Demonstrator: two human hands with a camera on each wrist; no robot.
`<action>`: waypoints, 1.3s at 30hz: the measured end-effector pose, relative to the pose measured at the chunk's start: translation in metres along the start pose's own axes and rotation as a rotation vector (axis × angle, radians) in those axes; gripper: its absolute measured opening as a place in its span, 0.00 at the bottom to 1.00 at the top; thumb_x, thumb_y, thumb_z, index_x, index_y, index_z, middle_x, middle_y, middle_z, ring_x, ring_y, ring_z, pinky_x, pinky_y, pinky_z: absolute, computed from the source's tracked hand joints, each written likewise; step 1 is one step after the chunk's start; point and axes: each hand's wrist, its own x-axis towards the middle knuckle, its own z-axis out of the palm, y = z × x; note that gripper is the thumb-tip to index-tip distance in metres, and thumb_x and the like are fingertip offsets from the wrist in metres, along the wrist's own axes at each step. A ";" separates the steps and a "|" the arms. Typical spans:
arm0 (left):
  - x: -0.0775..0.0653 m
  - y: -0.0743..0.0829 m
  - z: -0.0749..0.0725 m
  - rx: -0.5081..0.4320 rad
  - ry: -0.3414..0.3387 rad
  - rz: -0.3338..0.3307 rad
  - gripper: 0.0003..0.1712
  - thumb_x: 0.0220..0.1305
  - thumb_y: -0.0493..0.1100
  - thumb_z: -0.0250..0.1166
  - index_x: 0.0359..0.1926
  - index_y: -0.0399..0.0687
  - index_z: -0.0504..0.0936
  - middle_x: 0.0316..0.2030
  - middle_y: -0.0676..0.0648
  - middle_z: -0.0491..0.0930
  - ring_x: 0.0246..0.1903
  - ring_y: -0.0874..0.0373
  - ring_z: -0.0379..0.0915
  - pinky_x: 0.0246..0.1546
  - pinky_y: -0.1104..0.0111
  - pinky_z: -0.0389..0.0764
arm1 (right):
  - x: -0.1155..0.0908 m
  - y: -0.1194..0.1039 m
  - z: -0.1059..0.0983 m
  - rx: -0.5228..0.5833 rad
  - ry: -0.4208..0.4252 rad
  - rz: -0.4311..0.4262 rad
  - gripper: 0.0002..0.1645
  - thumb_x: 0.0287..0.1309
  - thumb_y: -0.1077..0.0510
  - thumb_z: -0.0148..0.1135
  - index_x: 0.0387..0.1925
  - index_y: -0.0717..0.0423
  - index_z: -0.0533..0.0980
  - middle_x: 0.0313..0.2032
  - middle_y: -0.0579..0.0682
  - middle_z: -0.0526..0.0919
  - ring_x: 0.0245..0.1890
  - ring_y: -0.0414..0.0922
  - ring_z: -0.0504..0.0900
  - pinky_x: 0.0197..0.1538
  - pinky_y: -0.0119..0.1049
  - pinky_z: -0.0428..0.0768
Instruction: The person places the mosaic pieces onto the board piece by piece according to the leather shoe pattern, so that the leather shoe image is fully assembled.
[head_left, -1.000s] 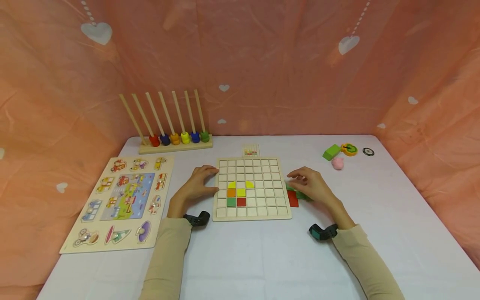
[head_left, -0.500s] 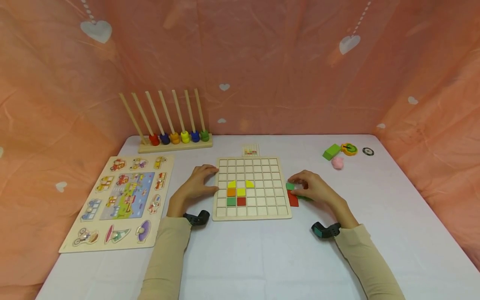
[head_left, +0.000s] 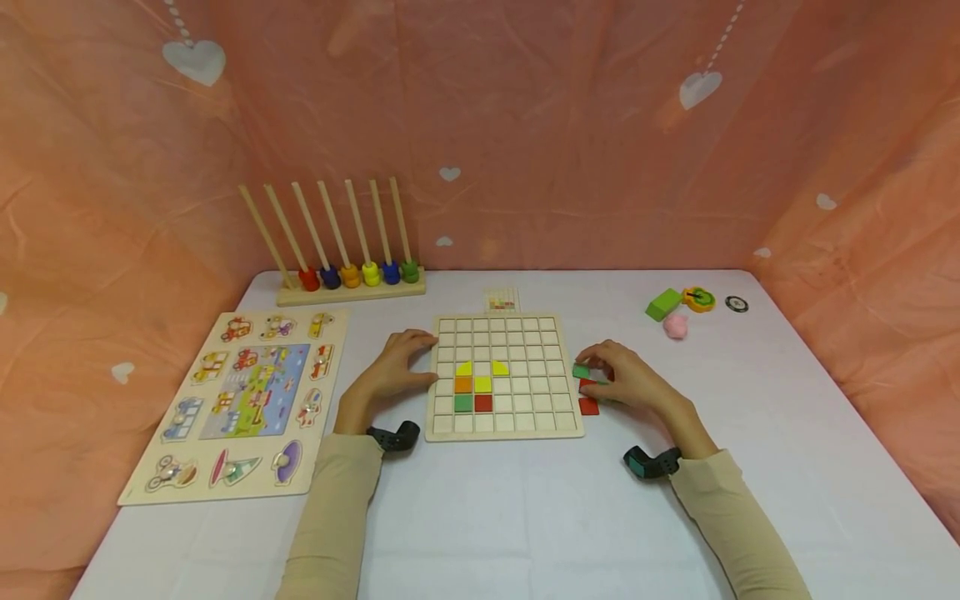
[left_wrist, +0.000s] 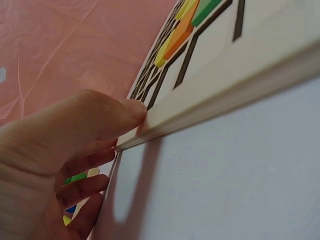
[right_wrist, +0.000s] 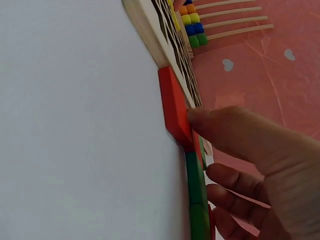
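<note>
A wooden grid board [head_left: 531, 432] lies on the white table, with yellow, orange, green and red tiles in some of its squares. My left hand [head_left: 392, 367] is at the board's left side. Its thumb [left_wrist: 131, 111] rests on the rim, and the other fingers reach along the edge. Beyond the right edge, my right hand [head_left: 622, 373] has its thumb and fingertips close around a green tile [head_left: 581, 371], with a red tile [head_left: 587, 386] just below. Another red tile [head_left: 589, 407] lies nearer the front. In the right wrist view, green tiles [right_wrist: 195, 172] show beside the curled fingers.
A small pattern card [head_left: 502, 300] lies behind the board. At the back left stands a peg rack [head_left: 351, 294] with coloured beads. A knobbed picture puzzle [head_left: 330, 408] lies left. A green block [head_left: 663, 304] and several small toys are at the back right.
My right hand has moved slightly toward the front and closed in on the tiles. A gap has opened between the two red tiles, and the green tile shows more. My left hand stays put.
</note>
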 end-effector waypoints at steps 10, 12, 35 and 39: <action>0.000 -0.001 0.001 0.009 0.002 0.006 0.35 0.51 0.43 0.70 0.61 0.37 0.70 0.60 0.38 0.65 0.61 0.43 0.53 0.64 0.51 0.55 | 0.000 0.001 -0.003 -0.010 -0.007 0.020 0.20 0.44 0.55 0.73 0.39 0.57 0.76 0.28 0.45 0.76 0.31 0.43 0.70 0.35 0.34 0.70; 0.000 -0.002 0.001 0.009 0.000 0.006 0.35 0.51 0.43 0.70 0.61 0.38 0.70 0.60 0.39 0.65 0.61 0.44 0.53 0.64 0.51 0.55 | 0.000 0.001 -0.004 -0.012 -0.019 0.012 0.20 0.44 0.55 0.73 0.39 0.57 0.76 0.28 0.44 0.76 0.31 0.42 0.70 0.35 0.34 0.70; 0.001 -0.004 0.001 0.019 0.004 0.006 0.35 0.52 0.43 0.70 0.61 0.39 0.70 0.59 0.39 0.66 0.59 0.44 0.54 0.63 0.50 0.56 | 0.000 0.000 -0.008 -0.026 -0.002 -0.015 0.17 0.45 0.59 0.71 0.40 0.59 0.80 0.34 0.46 0.80 0.35 0.43 0.73 0.38 0.35 0.75; 0.000 -0.002 0.000 0.008 0.002 -0.007 0.35 0.52 0.43 0.70 0.61 0.39 0.70 0.59 0.40 0.66 0.59 0.44 0.53 0.63 0.50 0.56 | 0.005 -0.010 -0.001 0.024 0.024 -0.095 0.16 0.45 0.60 0.71 0.39 0.57 0.80 0.36 0.46 0.80 0.37 0.43 0.74 0.40 0.36 0.75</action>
